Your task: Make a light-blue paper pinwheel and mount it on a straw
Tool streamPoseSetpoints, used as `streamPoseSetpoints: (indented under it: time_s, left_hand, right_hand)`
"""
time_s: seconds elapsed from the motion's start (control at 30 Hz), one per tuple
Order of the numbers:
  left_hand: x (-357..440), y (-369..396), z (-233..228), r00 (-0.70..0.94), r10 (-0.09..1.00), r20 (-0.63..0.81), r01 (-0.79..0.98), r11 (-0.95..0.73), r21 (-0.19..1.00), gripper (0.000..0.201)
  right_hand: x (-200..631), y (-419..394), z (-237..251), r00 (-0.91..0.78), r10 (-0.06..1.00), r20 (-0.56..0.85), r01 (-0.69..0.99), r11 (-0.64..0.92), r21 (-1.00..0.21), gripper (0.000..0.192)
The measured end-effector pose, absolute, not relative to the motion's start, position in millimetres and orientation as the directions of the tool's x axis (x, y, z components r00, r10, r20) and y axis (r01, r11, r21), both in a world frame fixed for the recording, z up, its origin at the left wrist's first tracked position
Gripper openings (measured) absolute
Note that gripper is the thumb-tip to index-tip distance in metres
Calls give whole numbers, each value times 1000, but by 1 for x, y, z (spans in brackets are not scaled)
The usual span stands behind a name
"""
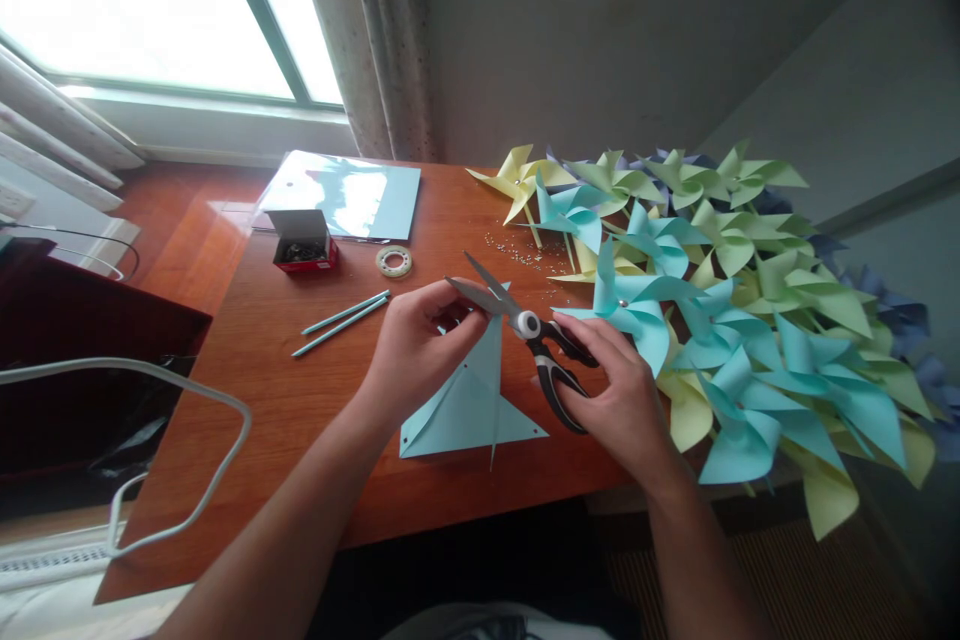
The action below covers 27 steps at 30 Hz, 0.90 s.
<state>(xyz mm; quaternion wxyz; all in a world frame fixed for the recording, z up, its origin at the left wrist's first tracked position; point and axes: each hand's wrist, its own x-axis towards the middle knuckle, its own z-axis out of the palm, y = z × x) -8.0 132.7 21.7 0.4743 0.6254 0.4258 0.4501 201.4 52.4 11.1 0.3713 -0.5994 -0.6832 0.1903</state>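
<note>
My right hand (619, 390) grips a pair of scissors (529, 324) by its black handles with grey inner loops. The scissors' blades are spread apart and point up and left, by my left fingertips. With thumb and fingers closed, my left hand (424, 335) pinches the upper part of a light-blue paper sheet (457, 415); the exact grip is partly hidden behind the fingers. Slits run through this sheet, small holes mark its corners, and one thin flap stands up toward me. Just right of my right hand lie finished blue paper pinwheels (626, 305).
Green pinwheels (750, 240) and a yellow one (517, 180) crowd the table's right side. Tiny beads (525, 255) are scattered near them. Left of centre lie two blue sticks (341, 325), a tape roll (394, 261), an open red box (306, 255) and a stack of blue sheets (401, 200).
</note>
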Motion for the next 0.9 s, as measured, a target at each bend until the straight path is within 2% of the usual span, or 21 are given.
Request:
streamPoseSetpoints:
  time_s: [0.33, 0.53, 0.63, 0.73, 0.8, 0.9]
  left_hand:
    - [-7, 132, 22, 240, 959, 154, 113, -185, 976, 10]
    - [-7, 132, 22, 254, 954, 158, 118, -193, 974, 12]
    - [-7, 132, 22, 237, 959, 154, 139, -191, 972, 11]
    - [-6, 132, 23, 220, 966, 137, 114, -164, 980, 13]
    - [-7, 132, 24, 222, 968, 116, 84, -138, 987, 15]
    - [-8, 132, 25, 235, 966, 111, 76, -132, 988, 17]
  right_hand:
    - [203, 52, 11, 2, 958, 286, 685, 208, -698, 50]
    - [197, 51, 6, 51, 968, 245, 617, 162, -770, 47]
    - [194, 50, 1, 127, 973, 194, 506, 104, -856, 49]
    - [193, 50, -1, 190, 977, 100, 305, 38, -951, 53]
    - [193, 50, 0, 209, 977, 36, 207, -8, -978, 53]
    - [193, 52, 0, 232, 973, -13, 178, -55, -982, 51]
